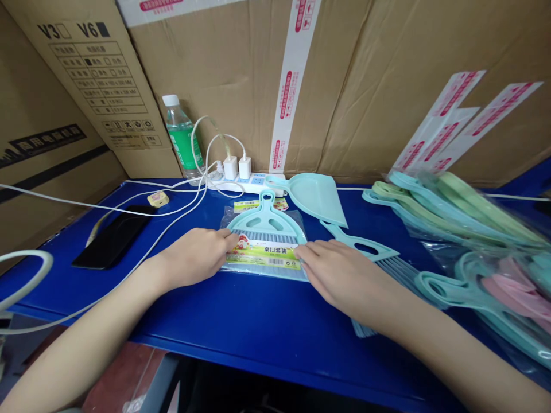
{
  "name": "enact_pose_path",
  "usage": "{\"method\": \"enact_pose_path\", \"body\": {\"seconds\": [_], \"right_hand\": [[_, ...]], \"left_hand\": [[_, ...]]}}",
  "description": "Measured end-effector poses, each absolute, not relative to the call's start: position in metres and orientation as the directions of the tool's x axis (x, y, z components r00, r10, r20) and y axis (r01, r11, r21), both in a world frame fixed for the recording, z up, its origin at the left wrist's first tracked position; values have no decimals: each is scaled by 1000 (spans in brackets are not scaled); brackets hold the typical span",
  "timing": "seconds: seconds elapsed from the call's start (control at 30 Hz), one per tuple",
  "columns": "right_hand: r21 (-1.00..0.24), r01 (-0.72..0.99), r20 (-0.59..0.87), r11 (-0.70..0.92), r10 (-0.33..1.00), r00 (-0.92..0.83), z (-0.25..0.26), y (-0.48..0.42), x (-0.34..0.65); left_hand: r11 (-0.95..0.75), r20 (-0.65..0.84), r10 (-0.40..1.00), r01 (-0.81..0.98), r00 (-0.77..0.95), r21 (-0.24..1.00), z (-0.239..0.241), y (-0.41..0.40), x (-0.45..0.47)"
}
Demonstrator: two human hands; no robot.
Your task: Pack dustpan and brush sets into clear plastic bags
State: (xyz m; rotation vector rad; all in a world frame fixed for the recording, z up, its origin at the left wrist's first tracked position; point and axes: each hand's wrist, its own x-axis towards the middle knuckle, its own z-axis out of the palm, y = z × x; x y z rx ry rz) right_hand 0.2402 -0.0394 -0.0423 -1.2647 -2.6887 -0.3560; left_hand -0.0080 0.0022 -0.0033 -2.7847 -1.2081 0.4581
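Note:
A light-blue hand brush and dustpan set (267,221) lies flat in a clear plastic bag, with a yellow-green label card (269,256) across its lower part. My left hand (196,256) is closed at the left end of the card, fingers curled on the bag. At the right end, my right hand (344,275) pinches the bag's edge, fingertips beside the label. Just behind lies a loose light-blue dustpan (318,195). A loose light-blue brush (365,246) sits partly hidden under my right forearm.
Bagged green and blue sets (456,206) and further blue and pink ones (508,298) are heaped at the right. Toward the back stand a green-labelled bottle (185,143) and a power strip (258,182) with white cables. A black phone (114,236) lies left on the blue table (241,321).

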Motion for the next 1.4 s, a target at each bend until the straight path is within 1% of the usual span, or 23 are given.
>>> {"method": "enact_pose_path", "body": {"seconds": [0.2,0.4,0.63,0.77,1.2,1.4], "right_hand": [[150,776,225,613,743,-630,-42,-39,240],[137,778,218,613,748,-627,-41,-39,239],[139,778,227,612,745,-627,-41,-39,239],[142,780,205,610,752,-626,-41,-40,238],[169,804,143,571,793,-593,-37,-41,236],[168,803,165,572,787,-595,-38,-41,236]], "left_hand": [[-692,-226,721,699,655,-182,-3,3,-8],[-681,-254,730,709,634,-185,-2,3,-7],[-684,-240,727,706,643,-182,-3,3,-7],[-689,-224,724,701,653,-184,-3,3,-8],[-684,-257,726,708,638,-176,0,1,-6],[-682,-269,727,708,631,-182,-1,1,-6]]}}
